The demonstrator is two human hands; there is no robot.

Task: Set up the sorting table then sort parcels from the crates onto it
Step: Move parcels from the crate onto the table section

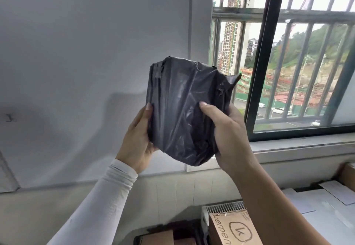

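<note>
You held a black parcel point(184, 108) raised in front of the grey wall point(86, 52), well above the things below. To its right stood a barred window point(288, 62); the parcel's right corner overlapped the window frame in view. Below, at the frame's lower edge, a cardboard box point(232, 229) with printed lettering stood against a white crate point(221, 207). A dark crate point(165, 231) holding brown parcels lay to its left. White sheets lay on the table point(326, 216) at lower right, with another brown box point(348, 177) at the far right edge. Nothing stood between your hands and the parcel.

Your left hand point(137, 141), in a white sleeve, gripped the parcel's left edge, thumb on the front. Your right hand point(228, 135), forearm bare, clasped the right side, thumb pressed across the front face. Both grips were clamped on the parcel, which was tilted slightly to the left.
</note>
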